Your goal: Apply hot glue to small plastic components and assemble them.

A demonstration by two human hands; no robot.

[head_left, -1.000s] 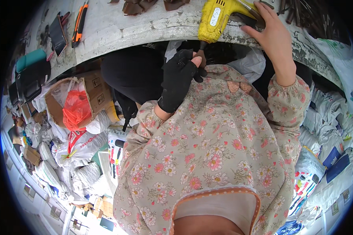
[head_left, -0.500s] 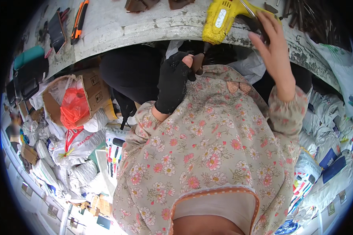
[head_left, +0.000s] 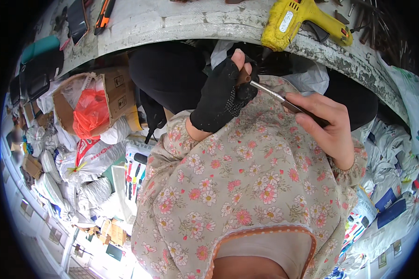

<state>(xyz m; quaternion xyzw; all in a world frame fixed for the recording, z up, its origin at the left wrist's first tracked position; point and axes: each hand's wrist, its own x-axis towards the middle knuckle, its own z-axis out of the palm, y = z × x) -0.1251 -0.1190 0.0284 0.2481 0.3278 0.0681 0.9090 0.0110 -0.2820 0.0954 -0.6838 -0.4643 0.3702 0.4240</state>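
My left hand [head_left: 224, 95], in a black fingerless glove, is closed round a small brown piece [head_left: 243, 78]; most of the piece is hidden by the fingers and glove. My right hand [head_left: 326, 123], bare, grips a slim tool with a silver shaft [head_left: 267, 90] and a dark handle. The shaft's tip meets the brown piece or lies right against it; I cannot tell whether it goes inside. Both hands are above my lap, over a flowered smock [head_left: 246, 186]. On the table edge beyond them lies a yellow glue gun [head_left: 284, 25], its nozzle pointing toward me.
The worn white table [head_left: 172, 30] curves across the far side. An orange and black utility knife [head_left: 104, 17] lies on it at left, and dark thin rods [head_left: 388, 32] are heaped at right. Left of me stands a cardboard box [head_left: 118, 93] with a red plastic bag [head_left: 91, 111].
My right hand has come back from the table beside the glue gun, bringing the slim tool to the brown piece. My left hand has turned slightly and shifted right in view.
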